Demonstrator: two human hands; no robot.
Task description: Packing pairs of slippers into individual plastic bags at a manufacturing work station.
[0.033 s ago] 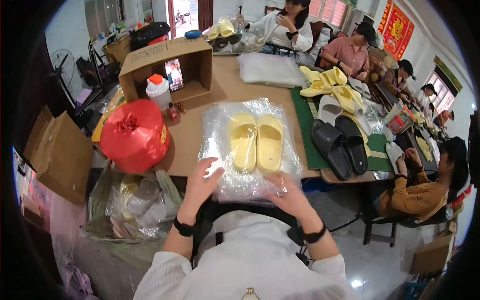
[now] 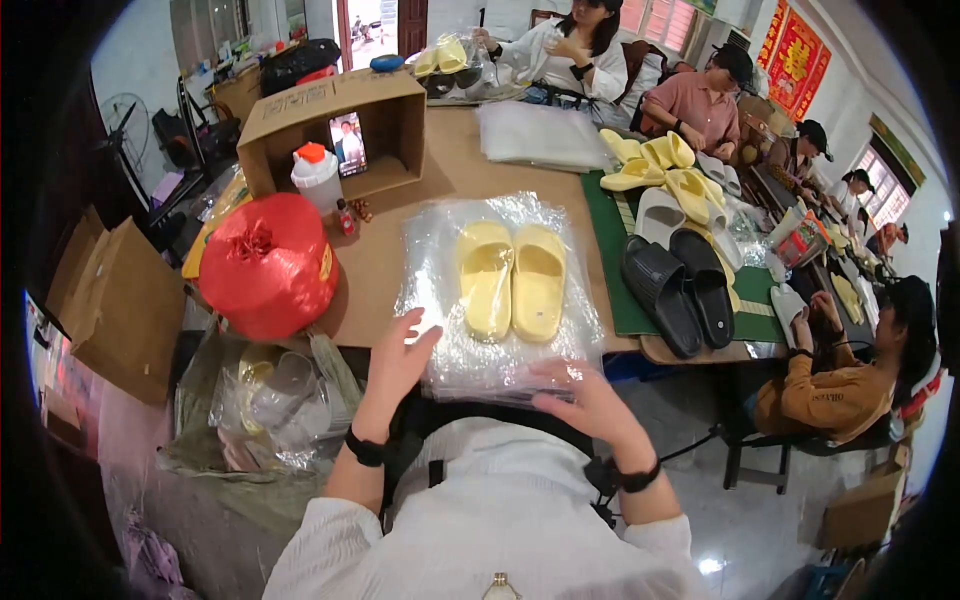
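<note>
A pair of pale yellow slide slippers, a left slipper [image 2: 486, 310] and a right slipper [image 2: 538, 318], lies side by side on a stack of clear plastic bags [image 2: 430, 270]. The toe ends point away from me. My left hand [image 2: 398, 360] is at the near left edge of the bags, fingers spread and nothing in it. My right hand [image 2: 590, 400] is over the near right corner of the bags, its fingers stretched out and thumb apart. Whether its fingertips touch the plastic I cannot tell. Neither hand touches the slippers.
On the right, black slippers [image 2: 660, 285] and a pile of yellow slippers [image 2: 640, 175] lie on a green mat [image 2: 622, 300]. To the left stand a red bundle [image 2: 265, 270], a white bottle [image 2: 316, 182] and a cardboard box [image 2: 400, 130] holding a phone. A co-worker [image 2: 830, 380] sits at right.
My right hand has shifted slightly toward me and to the right, its thumb now farther from the fingers. My left hand has moved slightly left. The slippers lie as before on the bags.
</note>
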